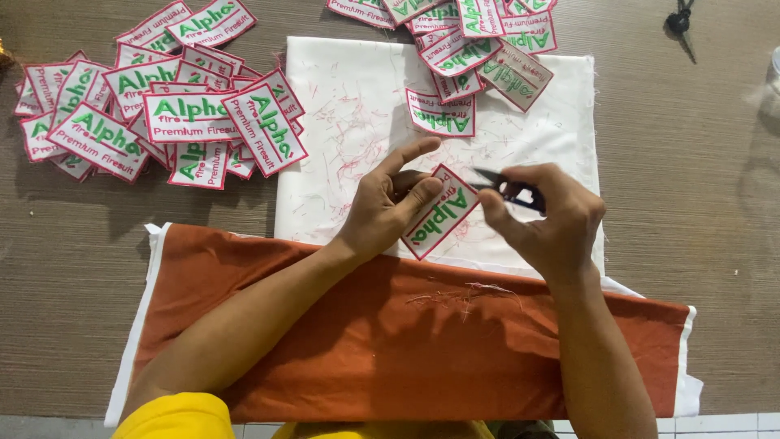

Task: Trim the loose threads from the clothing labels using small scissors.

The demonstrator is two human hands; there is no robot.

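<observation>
White patch (439, 211) x1 pinched by left hand (390, 207); right hand (544, 219) grips 1 snips (508, 189).

Patch pile (162, 114) lying at left on brown tabletop (699, 211). Second pile (471, 41) overlapping white cloth (357, 106) at top. Orange cloth (382, 341) being spread along near edge, red thread scraps (467, 294) resting on it. Dark tool (679, 20) lying top right.

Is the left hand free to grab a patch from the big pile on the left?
Probably not right now: the left hand is holding a patch. The pile lies uncovered on the table, with nothing between.
</observation>
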